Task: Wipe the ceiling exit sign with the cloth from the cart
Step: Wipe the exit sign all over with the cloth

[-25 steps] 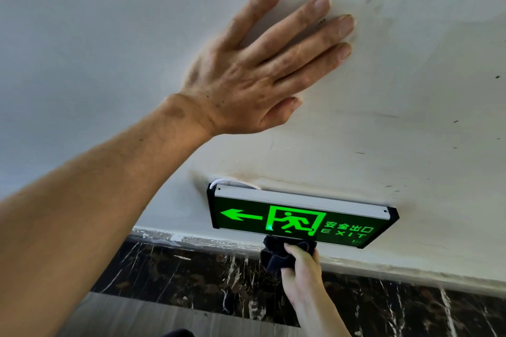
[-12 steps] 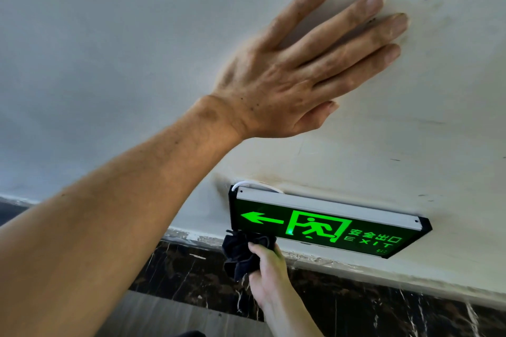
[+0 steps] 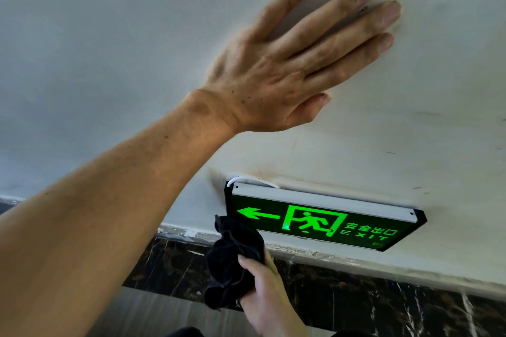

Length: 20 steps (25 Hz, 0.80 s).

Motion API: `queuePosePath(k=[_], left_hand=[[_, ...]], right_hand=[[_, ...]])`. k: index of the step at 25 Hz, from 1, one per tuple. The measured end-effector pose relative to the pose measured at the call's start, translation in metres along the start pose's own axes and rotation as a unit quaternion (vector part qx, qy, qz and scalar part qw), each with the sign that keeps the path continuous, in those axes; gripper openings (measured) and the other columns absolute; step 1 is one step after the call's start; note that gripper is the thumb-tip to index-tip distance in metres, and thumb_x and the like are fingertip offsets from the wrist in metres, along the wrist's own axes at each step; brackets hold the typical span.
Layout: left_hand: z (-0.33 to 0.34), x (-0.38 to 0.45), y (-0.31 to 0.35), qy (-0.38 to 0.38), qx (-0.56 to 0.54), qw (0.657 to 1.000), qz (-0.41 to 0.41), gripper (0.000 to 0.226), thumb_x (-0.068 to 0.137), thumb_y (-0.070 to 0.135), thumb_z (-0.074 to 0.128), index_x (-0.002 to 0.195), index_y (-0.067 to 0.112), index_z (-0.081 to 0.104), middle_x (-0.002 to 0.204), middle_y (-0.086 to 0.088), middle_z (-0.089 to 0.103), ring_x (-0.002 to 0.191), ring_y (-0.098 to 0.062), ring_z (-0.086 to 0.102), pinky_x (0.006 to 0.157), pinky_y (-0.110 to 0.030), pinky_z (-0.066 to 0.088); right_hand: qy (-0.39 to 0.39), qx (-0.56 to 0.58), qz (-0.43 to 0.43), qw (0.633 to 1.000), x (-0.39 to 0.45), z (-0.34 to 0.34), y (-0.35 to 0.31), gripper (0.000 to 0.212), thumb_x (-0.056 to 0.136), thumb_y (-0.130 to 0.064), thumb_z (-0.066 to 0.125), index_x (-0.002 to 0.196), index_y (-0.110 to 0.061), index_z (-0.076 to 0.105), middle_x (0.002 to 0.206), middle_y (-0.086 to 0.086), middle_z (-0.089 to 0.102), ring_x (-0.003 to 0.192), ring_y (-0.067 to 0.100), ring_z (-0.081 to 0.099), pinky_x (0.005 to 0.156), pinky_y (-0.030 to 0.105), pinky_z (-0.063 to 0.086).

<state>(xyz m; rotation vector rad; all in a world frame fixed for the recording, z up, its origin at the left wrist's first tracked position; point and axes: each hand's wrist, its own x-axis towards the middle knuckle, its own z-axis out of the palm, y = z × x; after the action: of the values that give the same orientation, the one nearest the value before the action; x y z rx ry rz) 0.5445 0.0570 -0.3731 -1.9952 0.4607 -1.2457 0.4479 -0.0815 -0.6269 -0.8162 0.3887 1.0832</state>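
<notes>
A lit green exit sign [image 3: 323, 220] with a black frame and a silver top rail hangs from the ceiling, arrow pointing left. My right hand [image 3: 264, 293] grips a bunched black cloth [image 3: 232, 260] just below the sign's lower left corner; the cloth's top edge touches that corner. My left hand [image 3: 290, 63] lies flat against the white ceiling above the sign, fingers spread, holding nothing.
The white ceiling [image 3: 424, 117] is smudged with dark marks near my fingertips and around the sign's mount. A white cable [image 3: 241, 179] loops out at the sign's top left. Below runs a dark marble wall band [image 3: 383, 301] with a chipped white edge.
My right hand with the cloth has slid left along the sign's lower edge, from under the running figure to its left corner, and dropped slightly. The left hand stays pressed on the ceiling.
</notes>
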Motion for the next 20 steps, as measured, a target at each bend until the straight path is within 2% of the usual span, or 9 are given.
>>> queuePosePath(k=[2, 4, 6, 9, 12, 14, 17, 20], left_hand=[[0.001, -0.001, 0.000, 0.001, 0.008, 1.000, 0.004, 0.071, 0.083, 0.040, 0.058, 0.146, 0.012, 0.042, 0.148, -0.007, 0.048, 0.134, -0.031, 0.045, 0.107, -0.055, 0.028], [0.001, -0.002, -0.001, 0.004, 0.011, 1.000, 0.003, 0.070, 0.085, 0.039, 0.056, 0.147, 0.011, 0.041, 0.149, -0.008, 0.046, 0.135, -0.031, 0.043, 0.107, -0.056, 0.027], [0.001, -0.003, -0.002, 0.011, 0.013, 1.000, -0.001, 0.065, 0.089, 0.038, 0.052, 0.147, 0.011, 0.042, 0.149, -0.009, 0.045, 0.135, -0.032, 0.043, 0.107, -0.056, 0.027], [0.003, -0.004, -0.002, 0.011, 0.018, 1.000, 0.000, 0.064, 0.091, 0.037, 0.050, 0.148, 0.010, 0.041, 0.150, -0.009, 0.043, 0.136, -0.033, 0.042, 0.107, -0.057, 0.027], [0.004, -0.003, -0.002, 0.010, 0.016, 1.000, 0.004, 0.066, 0.090, 0.038, 0.050, 0.149, 0.011, 0.039, 0.151, -0.009, 0.040, 0.137, -0.032, 0.039, 0.108, -0.057, 0.026], [0.005, -0.004, -0.002, 0.008, 0.015, 1.000, 0.004, 0.066, 0.090, 0.038, 0.050, 0.150, 0.011, 0.038, 0.152, -0.008, 0.036, 0.138, -0.032, 0.037, 0.108, -0.057, 0.026], [0.005, -0.004, -0.002, 0.004, 0.014, 1.000, 0.002, 0.066, 0.091, 0.039, 0.049, 0.150, 0.012, 0.037, 0.152, -0.007, 0.034, 0.138, -0.032, 0.036, 0.109, -0.057, 0.025], [0.006, -0.004, -0.002, 0.010, 0.019, 1.000, 0.006, 0.064, 0.091, 0.039, 0.047, 0.149, 0.012, 0.039, 0.151, -0.008, 0.040, 0.137, -0.032, 0.040, 0.108, -0.057, 0.027]], right_hand=[[0.033, -0.034, -0.087, 0.995, -0.017, -0.020, -0.011, 0.046, 0.082, 0.014, 0.052, 0.112, -0.015, 0.069, 0.110, 0.021, 0.071, 0.106, 0.038, 0.065, 0.099, 0.056, 0.044], [0.095, -0.047, -0.163, 0.981, -0.034, -0.040, -0.028, 0.045, 0.080, 0.017, 0.051, 0.107, -0.013, 0.071, 0.108, 0.022, 0.071, 0.105, 0.039, 0.065, 0.099, 0.056, 0.045], [0.154, -0.005, -0.218, 0.964, -0.054, -0.055, -0.049, 0.042, 0.081, 0.017, 0.051, 0.108, -0.010, 0.068, 0.109, 0.024, 0.069, 0.104, 0.039, 0.064, 0.093, 0.050, 0.049], [0.255, 0.033, -0.303, 0.918, -0.080, -0.069, -0.083, 0.041, 0.084, 0.017, 0.048, 0.114, -0.006, 0.062, 0.101, 0.016, 0.067, 0.098, 0.026, 0.067, 0.077, 0.034, 0.055], [0.321, 0.061, -0.360, 0.874, -0.093, -0.075, -0.106, 0.045, 0.083, 0.012, 0.053, 0.114, -0.019, 0.061, 0.104, 0.004, 0.065, 0.109, 0.031, 0.060, 0.090, 0.043, 0.050], [0.324, 0.055, -0.394, 0.858, -0.095, -0.075, -0.116, 0.046, 0.085, 0.007, 0.057, 0.119, -0.024, 0.056, 0.108, -0.002, 0.061, 0.113, 0.027, 0.057, 0.096, 0.045, 0.047], [0.289, 0.044, -0.428, 0.855, -0.095, -0.069, -0.122, 0.042, 0.089, -0.008, 0.058, 0.124, -0.029, 0.050, 0.121, -0.001, 0.057, 0.113, 0.021, 0.058, 0.099, 0.044, 0.047], [0.294, 0.043, -0.447, 0.843, -0.088, -0.059, -0.121, 0.024, 0.093, -0.020, 0.055, 0.106, -0.041, 0.054, 0.121, -0.003, 0.057, 0.110, 0.017, 0.058, 0.094, 0.038, 0.049]])
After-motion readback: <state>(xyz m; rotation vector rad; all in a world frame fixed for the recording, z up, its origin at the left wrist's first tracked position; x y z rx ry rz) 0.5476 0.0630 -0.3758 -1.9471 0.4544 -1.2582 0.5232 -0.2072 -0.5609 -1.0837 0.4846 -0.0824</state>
